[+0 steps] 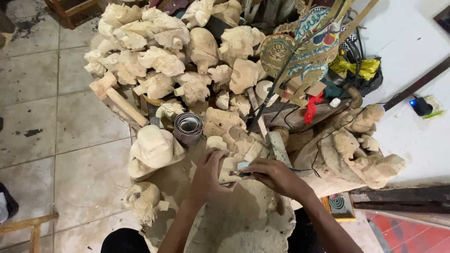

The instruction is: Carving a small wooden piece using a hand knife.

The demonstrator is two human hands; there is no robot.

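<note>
Seen from above: the left hand grips a small pale wood carving on a dusty work surface. The right hand pinches a small tool against it. Short, controlled strokes would suit. Unfinished carvings crowd the far side.

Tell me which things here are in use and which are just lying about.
In use: left hand holding small pale wood carving; right hand pressing small tool against it.
Lying about: sandpaper roll, pile of unfinished carvings, painted shadow puppet.
</note>
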